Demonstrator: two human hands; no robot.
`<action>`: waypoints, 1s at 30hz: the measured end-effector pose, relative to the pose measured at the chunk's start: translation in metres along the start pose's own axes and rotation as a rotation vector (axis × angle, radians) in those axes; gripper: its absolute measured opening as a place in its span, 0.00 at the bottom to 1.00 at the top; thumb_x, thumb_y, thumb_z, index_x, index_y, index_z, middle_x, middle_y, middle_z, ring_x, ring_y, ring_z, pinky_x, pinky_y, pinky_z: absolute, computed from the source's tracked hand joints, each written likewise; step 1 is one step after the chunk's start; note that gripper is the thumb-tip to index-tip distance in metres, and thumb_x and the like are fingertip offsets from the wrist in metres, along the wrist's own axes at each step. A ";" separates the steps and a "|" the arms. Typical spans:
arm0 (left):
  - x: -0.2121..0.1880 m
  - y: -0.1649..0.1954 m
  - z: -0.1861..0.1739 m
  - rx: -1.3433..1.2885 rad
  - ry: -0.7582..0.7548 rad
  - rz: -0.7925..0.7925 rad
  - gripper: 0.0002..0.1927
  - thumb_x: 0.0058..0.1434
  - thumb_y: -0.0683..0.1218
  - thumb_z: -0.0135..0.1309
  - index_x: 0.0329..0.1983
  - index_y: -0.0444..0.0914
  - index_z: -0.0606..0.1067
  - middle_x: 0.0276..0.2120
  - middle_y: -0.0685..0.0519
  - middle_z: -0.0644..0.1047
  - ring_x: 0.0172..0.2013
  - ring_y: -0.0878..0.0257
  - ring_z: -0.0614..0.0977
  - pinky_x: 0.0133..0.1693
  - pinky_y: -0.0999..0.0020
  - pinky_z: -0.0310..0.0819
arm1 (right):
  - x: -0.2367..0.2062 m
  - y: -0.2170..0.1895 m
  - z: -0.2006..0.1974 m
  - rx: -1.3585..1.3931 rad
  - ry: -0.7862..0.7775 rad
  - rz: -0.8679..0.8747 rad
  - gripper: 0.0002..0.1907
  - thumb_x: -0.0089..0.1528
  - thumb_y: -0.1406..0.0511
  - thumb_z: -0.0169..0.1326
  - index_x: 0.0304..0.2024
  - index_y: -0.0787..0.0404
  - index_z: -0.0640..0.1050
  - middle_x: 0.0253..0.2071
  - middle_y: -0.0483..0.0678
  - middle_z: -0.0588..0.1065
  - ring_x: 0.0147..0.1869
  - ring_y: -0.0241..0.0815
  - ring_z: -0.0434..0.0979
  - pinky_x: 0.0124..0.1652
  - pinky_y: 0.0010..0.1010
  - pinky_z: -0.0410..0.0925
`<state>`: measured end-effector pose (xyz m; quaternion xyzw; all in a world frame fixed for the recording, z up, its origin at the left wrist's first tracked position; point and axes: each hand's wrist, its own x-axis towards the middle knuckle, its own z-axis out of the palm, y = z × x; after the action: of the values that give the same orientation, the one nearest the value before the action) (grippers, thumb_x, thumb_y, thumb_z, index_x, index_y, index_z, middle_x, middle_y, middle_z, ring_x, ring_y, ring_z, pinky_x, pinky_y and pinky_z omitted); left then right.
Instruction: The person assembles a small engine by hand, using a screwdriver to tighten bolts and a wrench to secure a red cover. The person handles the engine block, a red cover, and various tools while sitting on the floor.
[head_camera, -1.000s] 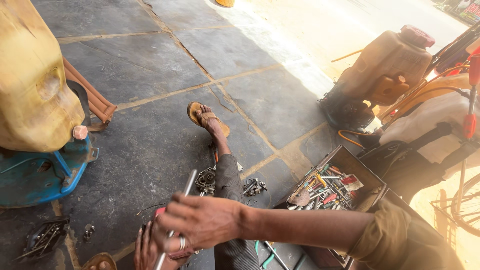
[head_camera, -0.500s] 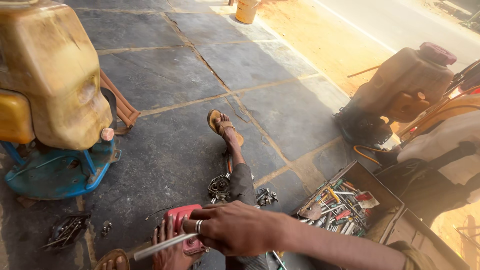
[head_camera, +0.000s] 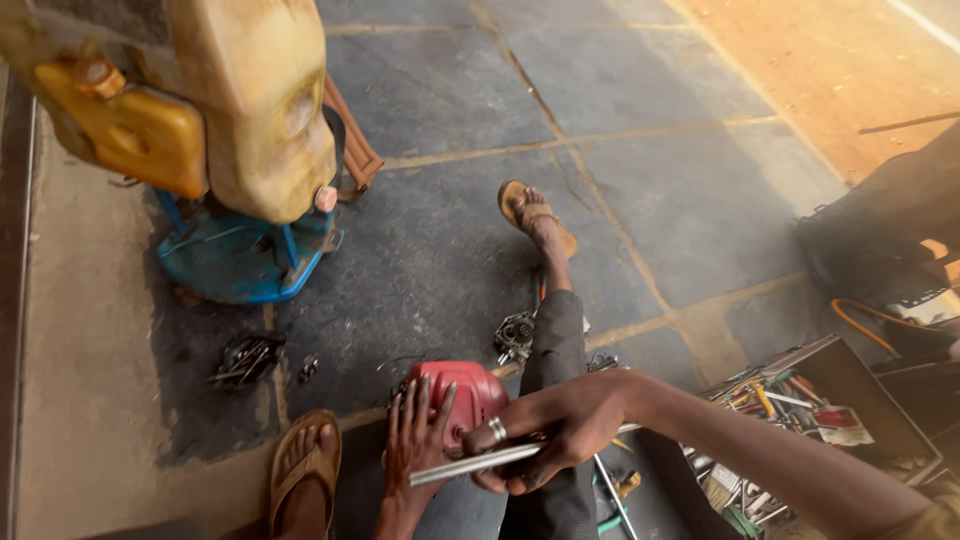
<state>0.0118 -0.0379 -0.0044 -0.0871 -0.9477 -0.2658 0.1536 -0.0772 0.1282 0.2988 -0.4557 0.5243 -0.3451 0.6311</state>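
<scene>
View tilted down since earlier frame; both hands sit higher in picture. Left hand (head_camera: 415, 440) open, fingers spread flat on red engine cover (head_camera: 462, 397). Right hand (head_camera: 560, 428) at its 3 o'clock, closed around metal rod (head_camera: 470, 464). Toolbox (head_camera: 800, 400) further right.

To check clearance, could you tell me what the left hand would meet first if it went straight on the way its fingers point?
The left hand already lies on the red engine cover; that comes first, though depth is uncertain.
</scene>
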 end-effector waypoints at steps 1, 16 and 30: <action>-0.001 -0.001 0.000 -0.005 -0.056 -0.029 0.62 0.42 0.75 0.62 0.76 0.46 0.54 0.73 0.34 0.53 0.70 0.35 0.55 0.66 0.36 0.43 | -0.001 -0.005 0.002 0.001 0.021 0.045 0.08 0.66 0.73 0.53 0.47 0.63 0.70 0.37 0.42 0.68 0.42 0.35 0.68 0.43 0.31 0.64; -0.012 -0.001 0.013 0.092 -0.040 -0.053 0.65 0.37 0.79 0.63 0.75 0.48 0.56 0.72 0.37 0.58 0.70 0.38 0.60 0.70 0.41 0.45 | 0.011 -0.017 0.027 0.175 0.490 0.091 0.10 0.60 0.76 0.55 0.42 0.62 0.74 0.36 0.41 0.71 0.41 0.32 0.70 0.44 0.27 0.67; -0.012 0.008 0.004 0.074 0.028 -0.056 0.63 0.42 0.83 0.57 0.76 0.48 0.58 0.71 0.35 0.60 0.69 0.37 0.61 0.69 0.42 0.47 | 0.022 0.003 0.043 0.492 1.331 -0.241 0.15 0.53 0.79 0.51 0.42 0.64 0.71 0.32 0.47 0.73 0.34 0.36 0.73 0.35 0.26 0.68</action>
<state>0.0238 -0.0301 -0.0082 -0.0510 -0.9568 -0.2358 0.1626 -0.0308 0.1180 0.2898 -0.0479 0.6508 -0.7253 0.2195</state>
